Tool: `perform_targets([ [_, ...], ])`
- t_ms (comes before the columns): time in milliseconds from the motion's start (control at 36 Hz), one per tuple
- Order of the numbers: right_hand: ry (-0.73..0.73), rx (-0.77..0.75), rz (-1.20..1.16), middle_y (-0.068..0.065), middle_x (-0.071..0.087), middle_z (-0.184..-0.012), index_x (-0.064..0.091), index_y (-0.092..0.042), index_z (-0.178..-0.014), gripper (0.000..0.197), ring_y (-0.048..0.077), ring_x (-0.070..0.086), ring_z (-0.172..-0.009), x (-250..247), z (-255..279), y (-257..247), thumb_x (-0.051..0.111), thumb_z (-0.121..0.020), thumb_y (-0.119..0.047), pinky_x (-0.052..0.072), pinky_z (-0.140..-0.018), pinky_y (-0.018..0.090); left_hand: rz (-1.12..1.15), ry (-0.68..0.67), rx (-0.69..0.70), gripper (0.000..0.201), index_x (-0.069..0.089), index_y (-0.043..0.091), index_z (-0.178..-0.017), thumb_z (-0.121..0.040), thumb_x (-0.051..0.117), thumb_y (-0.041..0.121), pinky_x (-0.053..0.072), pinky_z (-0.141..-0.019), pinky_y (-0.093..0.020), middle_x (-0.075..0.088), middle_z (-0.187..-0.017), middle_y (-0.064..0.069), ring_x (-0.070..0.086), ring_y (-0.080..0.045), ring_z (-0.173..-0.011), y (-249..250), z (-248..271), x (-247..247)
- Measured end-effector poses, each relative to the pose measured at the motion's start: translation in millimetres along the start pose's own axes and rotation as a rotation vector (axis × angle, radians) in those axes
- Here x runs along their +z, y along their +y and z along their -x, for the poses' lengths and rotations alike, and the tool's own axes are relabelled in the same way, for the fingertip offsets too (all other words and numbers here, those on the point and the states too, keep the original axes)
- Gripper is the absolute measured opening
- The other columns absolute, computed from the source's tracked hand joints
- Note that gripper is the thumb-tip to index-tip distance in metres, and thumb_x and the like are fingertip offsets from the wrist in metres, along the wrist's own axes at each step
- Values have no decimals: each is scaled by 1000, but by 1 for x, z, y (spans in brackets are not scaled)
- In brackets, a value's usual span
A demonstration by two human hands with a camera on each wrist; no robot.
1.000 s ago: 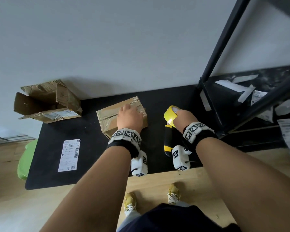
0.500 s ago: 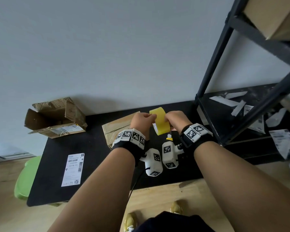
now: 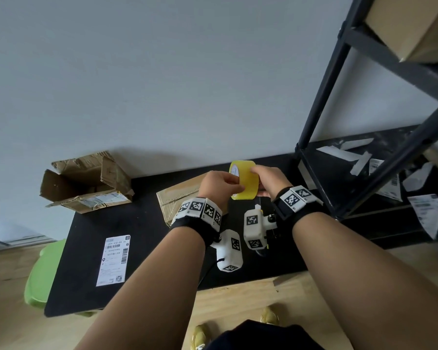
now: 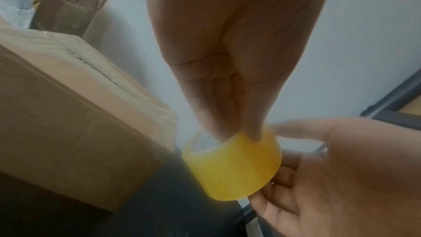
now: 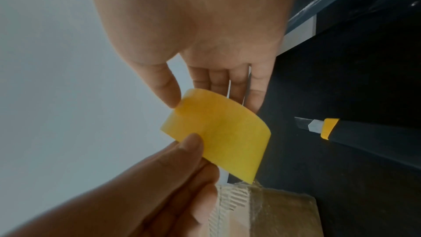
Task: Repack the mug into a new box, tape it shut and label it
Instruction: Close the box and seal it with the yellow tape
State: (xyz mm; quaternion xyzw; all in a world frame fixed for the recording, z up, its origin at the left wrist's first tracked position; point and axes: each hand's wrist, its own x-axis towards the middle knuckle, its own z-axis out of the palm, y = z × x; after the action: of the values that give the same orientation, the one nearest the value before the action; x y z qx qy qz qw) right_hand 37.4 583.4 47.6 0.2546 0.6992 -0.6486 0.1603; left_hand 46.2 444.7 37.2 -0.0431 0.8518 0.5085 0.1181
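Both hands hold a yellow tape roll (image 3: 247,185) (image 4: 232,167) (image 5: 218,136) in the air above the black table (image 3: 142,223). My left hand (image 3: 221,183) (image 4: 234,125) pinches the roll's rim, with fingertips in its core. My right hand (image 3: 266,175) (image 5: 205,82) has its thumb on the roll's outer face and its fingers behind it. The new cardboard box (image 3: 177,198) (image 4: 68,114) (image 5: 273,210) sits with its flaps down just left of the roll, under my left wrist. A white shipping label (image 3: 114,260) lies flat at the table's front left. The mug is not visible.
The torn old box (image 3: 86,183) lies open at the table's back left. A black and yellow utility knife (image 5: 355,132) lies on the table right of the roll. A black metal rack (image 3: 321,122) with paper scraps stands at the right. A green stool (image 3: 43,269) is under the left end.
My left hand left the box top and joined my right hand on the tape roll. The roll rose from beside the knife and now hangs higher, above the box's right end.
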Motion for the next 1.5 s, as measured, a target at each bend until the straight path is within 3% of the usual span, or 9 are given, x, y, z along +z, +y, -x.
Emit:
perform_targets([
  [333, -9, -50, 201, 20, 62, -106, 57, -11, -78, 10, 38, 60, -107, 3, -8, -2, 50, -85, -13, 49, -96, 52, -136, -3, 33, 9, 74, 13, -81, -75, 79, 16, 53, -73, -30, 70, -77, -2, 62, -14, -70, -3, -2, 3],
  [444, 20, -61, 341, 15, 55, -84, 52, -8, -69, 16, 38, 60, -99, 2, -9, -2, 47, -83, -2, 48, -97, 51, -156, -8, 31, 9, 72, 14, -75, -72, 80, 15, 52, -72, -29, 66, -68, 3, 59, -11, -64, -5, -4, 5],
  [556, 15, -17, 206, 20, 63, -98, 61, -1, -86, 14, 37, 63, -99, -2, -9, 2, 48, -82, -4, 52, -94, 51, -203, -6, 65, 11, 74, 10, -83, -75, 79, 14, 54, -80, -33, 71, -82, -4, 66, -19, -80, -2, -3, 5],
  [667, 12, 0, 43, 19, 65, -108, 61, -1, -109, 33, 33, 66, -96, -6, -4, 3, 53, -83, -19, 56, -88, 46, -239, 0, 90, 14, 75, 8, -86, -75, 79, 15, 54, -83, -35, 73, -89, -6, 67, -21, -88, 2, -2, 5],
  [861, 33, -35, 123, 17, 60, -94, 59, -9, -78, 9, 36, 63, -99, -7, -3, 1, 50, -82, -9, 53, -92, 52, -245, -2, 108, 10, 74, 9, -80, -73, 79, 15, 54, -80, -36, 69, -80, -3, 67, -22, -84, 2, -3, 9],
  [1000, 38, -82, 263, 16, 54, -84, 53, -10, -67, 12, 33, 57, -87, -8, -4, 1, 48, -77, -4, 50, -92, 53, -189, -42, 86, 11, 71, 12, -78, -72, 81, 14, 55, -80, -37, 67, -75, 0, 65, -20, -77, -2, -8, 9],
  [1139, -37, -132, 283, 18, 61, -91, 61, -14, -72, 11, 41, 62, -101, -11, -11, 7, 53, -68, -7, 51, -93, 55, 100, -38, -21, 17, 71, 8, -94, -80, 75, 15, 52, -73, -30, 66, -77, -4, 58, -14, -70, -4, -10, 3],
  [1306, -98, -149, 224, 12, 62, -94, 64, -14, -79, 18, 30, 60, -97, -6, 2, -2, 53, -76, -1, 52, -95, 46, 408, 0, -237, 30, 64, 7, -73, -90, 64, 32, 48, -54, -24, 62, -63, -6, 56, -17, -54, 5, -20, -4],
  [1500, -81, -106, 149, 14, 66, -104, 64, -11, -87, 10, 32, 63, -106, -2, 3, -5, 56, -84, -16, 51, -96, 44, 501, 5, -254, 22, 67, 1, -75, -87, 70, 19, 55, -56, -23, 66, -70, -12, 62, -18, -59, -1, -19, -6],
])
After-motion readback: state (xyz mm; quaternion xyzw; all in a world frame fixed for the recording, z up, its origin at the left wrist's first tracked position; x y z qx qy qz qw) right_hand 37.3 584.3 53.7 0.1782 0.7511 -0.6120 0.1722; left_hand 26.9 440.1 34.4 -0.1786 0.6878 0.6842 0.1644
